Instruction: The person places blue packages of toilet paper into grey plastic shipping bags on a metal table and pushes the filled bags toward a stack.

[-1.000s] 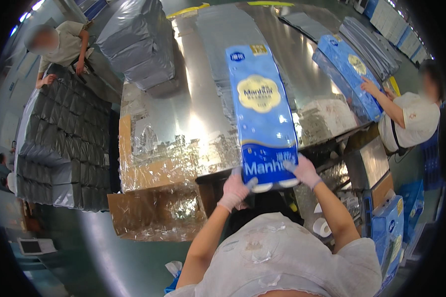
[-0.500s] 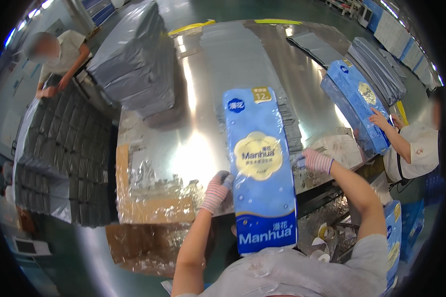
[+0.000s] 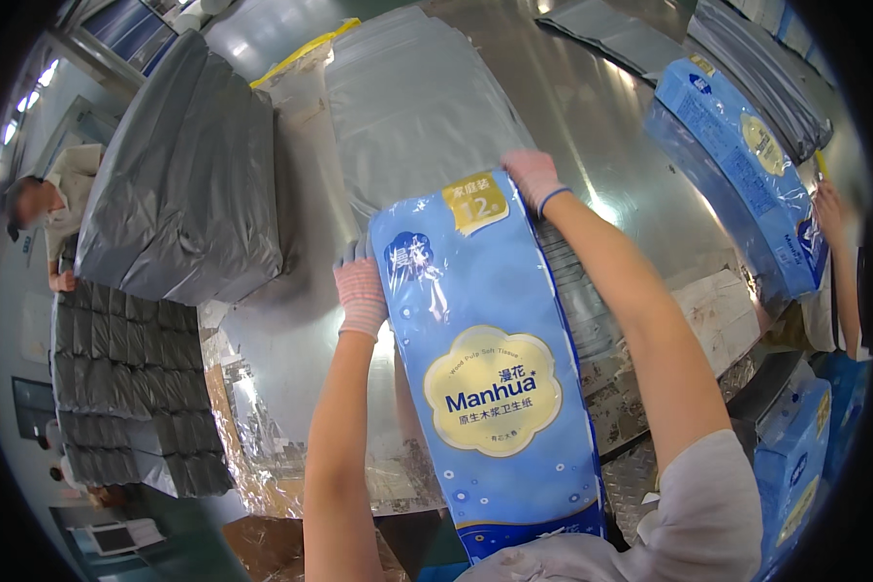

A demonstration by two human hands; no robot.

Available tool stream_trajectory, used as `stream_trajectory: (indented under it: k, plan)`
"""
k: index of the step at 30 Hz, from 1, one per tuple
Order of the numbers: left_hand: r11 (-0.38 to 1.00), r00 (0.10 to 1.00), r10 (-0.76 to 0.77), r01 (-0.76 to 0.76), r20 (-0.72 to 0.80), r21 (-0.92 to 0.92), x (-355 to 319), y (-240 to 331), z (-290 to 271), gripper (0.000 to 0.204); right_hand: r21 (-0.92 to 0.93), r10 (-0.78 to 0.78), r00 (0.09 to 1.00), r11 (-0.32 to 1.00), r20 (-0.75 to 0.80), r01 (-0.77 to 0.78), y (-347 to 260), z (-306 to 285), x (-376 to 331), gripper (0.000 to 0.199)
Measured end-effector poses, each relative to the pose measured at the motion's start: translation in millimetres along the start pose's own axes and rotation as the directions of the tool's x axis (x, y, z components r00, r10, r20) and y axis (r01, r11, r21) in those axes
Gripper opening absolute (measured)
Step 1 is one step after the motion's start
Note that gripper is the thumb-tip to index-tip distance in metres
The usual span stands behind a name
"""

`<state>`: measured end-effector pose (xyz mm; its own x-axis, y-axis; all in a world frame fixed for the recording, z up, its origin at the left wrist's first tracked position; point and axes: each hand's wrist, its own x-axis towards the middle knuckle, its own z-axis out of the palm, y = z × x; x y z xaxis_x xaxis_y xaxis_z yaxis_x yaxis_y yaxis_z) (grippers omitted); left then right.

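Steadying the blue tissue-roll pack [image 3: 485,301] level, presumably: right hand [image 3: 533,179] curled on far corner, left hand [image 3: 360,288] along opposite edge, finger closure unclear.

Hands [image 3: 361,293] in pink-striped gloves [image 3: 533,175], grey sleeves [image 3: 705,514]
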<state>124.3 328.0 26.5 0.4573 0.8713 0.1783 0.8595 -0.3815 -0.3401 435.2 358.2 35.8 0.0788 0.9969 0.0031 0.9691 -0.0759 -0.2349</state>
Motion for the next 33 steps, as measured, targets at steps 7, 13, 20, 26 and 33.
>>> stream_trajectory:
  k: [7,13,20,26,33]
  plan:
    - [0.981,0.972,-0.184,0.174,-0.148,-0.08,71.9,-10.8,35.7,0.017,0.619,0.178,0.973,0.784,-0.147,-0.05,7.1,-24.7,-14.7,0.02]
    - [0.746,0.942,-0.3,0.134,-0.15,-0.652,67.1,-13.2,-19.4,0.034,0.756,0.109,0.979,0.651,-0.171,0.06,22.6,-25.7,-64.2,0.018]
    - [0.973,0.99,-0.085,0.058,-0.114,-0.223,75.8,-8.9,11.9,0.069,0.798,0.073,0.992,0.601,-0.106,0.041,28.8,-13.9,11.4,0.02]
    - [0.972,0.982,-0.184,0.189,0.046,-0.14,108.3,-20.3,15.5,0.061,0.827,0.03,0.999,0.563,-0.037,0.014,19.0,-16.9,7.8,0.018]
    - [0.999,0.998,0.031,-0.029,0.047,-0.038,124.0,-11.4,-5.6,0.067,0.844,0.049,0.998,0.536,-0.045,0.012,31.6,-14.4,10.3,0.018]
